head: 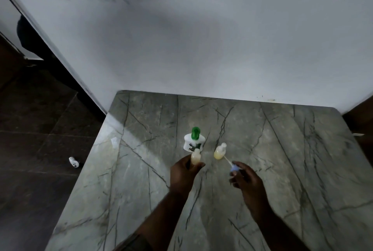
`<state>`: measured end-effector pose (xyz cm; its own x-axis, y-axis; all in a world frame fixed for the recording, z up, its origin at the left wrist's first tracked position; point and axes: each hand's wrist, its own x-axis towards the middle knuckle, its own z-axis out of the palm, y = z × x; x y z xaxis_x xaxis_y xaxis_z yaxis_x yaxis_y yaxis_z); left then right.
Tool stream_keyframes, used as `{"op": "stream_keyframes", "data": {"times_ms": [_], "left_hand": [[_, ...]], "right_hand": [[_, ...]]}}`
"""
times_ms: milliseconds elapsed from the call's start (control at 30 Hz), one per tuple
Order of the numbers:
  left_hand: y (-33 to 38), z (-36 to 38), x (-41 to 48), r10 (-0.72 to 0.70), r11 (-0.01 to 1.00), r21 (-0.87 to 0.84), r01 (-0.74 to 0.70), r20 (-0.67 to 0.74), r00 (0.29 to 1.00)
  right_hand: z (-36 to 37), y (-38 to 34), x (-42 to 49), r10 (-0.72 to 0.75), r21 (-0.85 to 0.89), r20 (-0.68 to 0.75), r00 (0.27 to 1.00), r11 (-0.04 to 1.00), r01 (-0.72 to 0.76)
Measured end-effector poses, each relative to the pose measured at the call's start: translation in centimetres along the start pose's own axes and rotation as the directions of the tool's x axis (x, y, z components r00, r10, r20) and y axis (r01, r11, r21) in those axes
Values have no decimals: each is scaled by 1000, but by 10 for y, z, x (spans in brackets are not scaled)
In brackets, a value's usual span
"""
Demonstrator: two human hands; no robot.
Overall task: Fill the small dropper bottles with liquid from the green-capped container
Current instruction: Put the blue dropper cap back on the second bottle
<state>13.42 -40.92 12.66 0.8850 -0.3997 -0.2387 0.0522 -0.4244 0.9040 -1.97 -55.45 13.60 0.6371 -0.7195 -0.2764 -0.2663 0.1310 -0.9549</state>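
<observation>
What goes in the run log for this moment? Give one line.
left hand: holds small bottle | right hand: pinches dropper | second bottle: stands on table | green-capped container: upright, cap on

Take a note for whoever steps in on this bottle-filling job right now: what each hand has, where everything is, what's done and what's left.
Left hand: holds one small dropper bottle upright, just in front of the green-capped container.
Right hand: pinches the dropper by its blue bulb, tip pointing at the second small bottle.
That second bottle stands on the table with its neck open. The container stands upright with its cap on.
Done: both bottles hold yellowish liquid.
Left: probably fit the droppers and close both bottles. How full they are is hard to judge.
</observation>
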Motion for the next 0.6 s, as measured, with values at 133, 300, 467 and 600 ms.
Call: {"op": "stream_keyframes", "data": {"times_ms": [133, 300, 467, 600], "left_hand": [[5, 0, -14, 4, 1000, -10, -4, 4, 1000], [12, 0, -23, 14, 1000, -13, -14, 7, 1000], [13, 2, -27, 40, 999, -1, -40, -1, 999], [13, 3, -27, 66, 998, 21, -66, -6, 998]], "right_hand": [[-13, -52, 9, -12, 127, 55, 998, 992, 5], [-1, -101, 22, -132, 38, 204, 970, 991, 127], [24, -112, 36, -197, -42, 220, 956, 977, 210], [37, -110, 46, -163, 33, 205, 965, 987, 160]]}}
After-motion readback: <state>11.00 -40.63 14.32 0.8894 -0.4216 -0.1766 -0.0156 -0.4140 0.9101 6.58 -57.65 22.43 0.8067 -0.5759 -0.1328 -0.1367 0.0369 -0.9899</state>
